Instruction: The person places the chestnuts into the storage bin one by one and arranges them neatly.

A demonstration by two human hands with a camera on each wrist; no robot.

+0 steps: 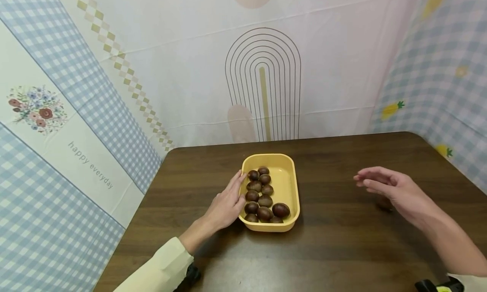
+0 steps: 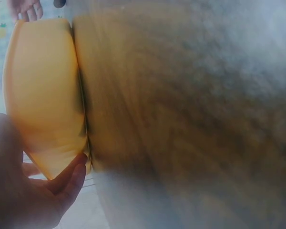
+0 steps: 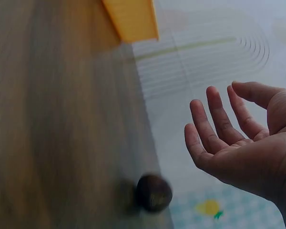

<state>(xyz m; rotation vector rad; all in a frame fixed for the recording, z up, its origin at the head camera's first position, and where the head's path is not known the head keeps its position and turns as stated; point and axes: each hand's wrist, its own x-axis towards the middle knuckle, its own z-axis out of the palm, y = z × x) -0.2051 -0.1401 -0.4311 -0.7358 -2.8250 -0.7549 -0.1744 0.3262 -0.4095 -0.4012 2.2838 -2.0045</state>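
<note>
The yellow tray [image 1: 286,186] sits on the table with several dark brown-purple fruits [image 1: 264,214], which look like passion fruits, mostly along its left side and near end. At the tray's left side is my left hand [image 1: 224,205], its fingers extended along the rim; in the left wrist view the fingertips touch the outer wall [image 2: 43,86]. Well to the right, my right hand [image 1: 397,190] hovers above the table with nothing in it, fingers loosely bent and spread. A single dark round fruit [image 3: 154,193] lies on the table below it, partly hidden by the hand in the head view.
The dark wooden table [image 1: 335,249] reaches back to a white patterned cloth [image 1: 327,72]. Blue checked cloths hang at the left [image 1: 87,89] and the right [image 1: 437,93]. The tray's right side shows bare yellow floor.
</note>
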